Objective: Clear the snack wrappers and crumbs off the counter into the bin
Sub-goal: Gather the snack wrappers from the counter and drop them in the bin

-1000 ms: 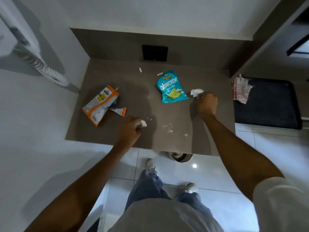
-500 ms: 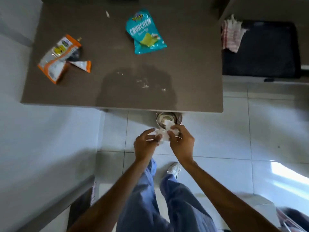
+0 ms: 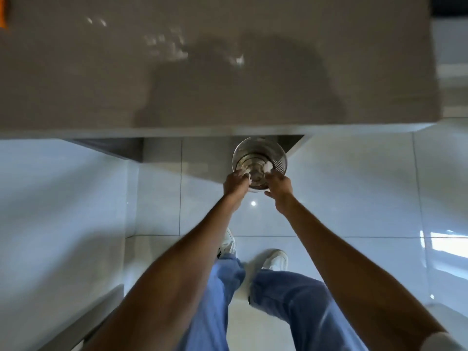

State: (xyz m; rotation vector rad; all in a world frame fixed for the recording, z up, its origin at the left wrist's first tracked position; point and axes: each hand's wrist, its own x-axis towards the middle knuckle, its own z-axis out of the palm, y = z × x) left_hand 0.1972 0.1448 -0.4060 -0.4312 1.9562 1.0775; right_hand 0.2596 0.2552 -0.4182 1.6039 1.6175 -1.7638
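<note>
A small round metal bin (image 3: pixel 255 145) stands on the floor under the counter's front edge. Both my hands are over its opening. My left hand (image 3: pixel 234 186) is curled around a small white scrap (image 3: pixel 245 175) at the bin's left rim. My right hand (image 3: pixel 279 186) pinches another white scrap (image 3: pixel 268 168) at its fingertips above the right side. White crumbs (image 3: pixel 164 44) lie scattered on the brown counter (image 3: pixel 76 84), with one more crumb (image 3: pixel 238 60) further right. An orange wrapper edge (image 3: pixel 2 13) shows at the far left; the other wrappers are out of view.
The floor is glossy white tile (image 3: pixel 354 198). My legs in blue trousers (image 3: pixel 291 300) and white shoes (image 3: pixel 276 260) stand just behind the bin. A white wall or cabinet side (image 3: pixel 50 211) runs along the left.
The view has tipped down and closer to the bin. Both hands have gone from the counter to the bin with the white scraps, and now reach into its opening.
</note>
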